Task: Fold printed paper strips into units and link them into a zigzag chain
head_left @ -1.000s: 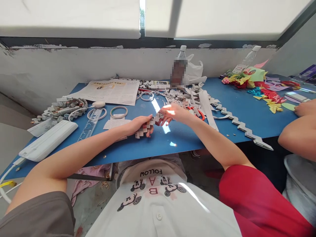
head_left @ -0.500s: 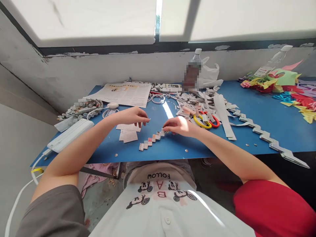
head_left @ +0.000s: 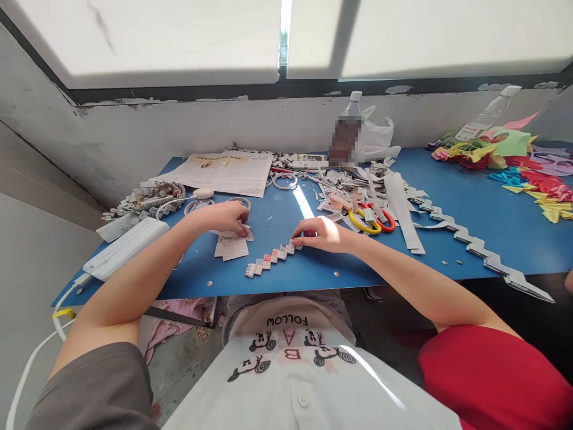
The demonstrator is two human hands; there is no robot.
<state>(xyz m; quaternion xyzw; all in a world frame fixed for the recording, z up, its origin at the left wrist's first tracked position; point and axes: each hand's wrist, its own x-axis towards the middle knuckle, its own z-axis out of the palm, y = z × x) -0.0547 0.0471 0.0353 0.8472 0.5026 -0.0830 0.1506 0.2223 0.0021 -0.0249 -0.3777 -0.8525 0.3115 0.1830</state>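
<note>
My left hand (head_left: 231,217) is over a small pile of cut newspaper pieces (head_left: 234,248), its fingers curled down and pinching at the top piece; the fingertips are partly hidden. My right hand (head_left: 320,233) grips the upper right end of a zigzag chain of folded newspaper (head_left: 274,257) between thumb and fingers. That chain slants down to the left across the blue table (head_left: 277,283). A tiny white scrap (head_left: 269,218) lies between my hands.
Beyond my right hand are scissors (head_left: 364,222) and a heap of paper strips (head_left: 353,188). A longer folded chain (head_left: 474,243) runs along the right. At left lie a white power bank-like box (head_left: 128,248) and coiled paper chain (head_left: 150,197). Newspaper (head_left: 224,173) and a bottle (head_left: 353,107) stand behind.
My left hand has moved left and down onto the paper pieces, leaving the tiny white scrap on the table. My right hand stays at the chain's end, which has shifted slightly left.
</note>
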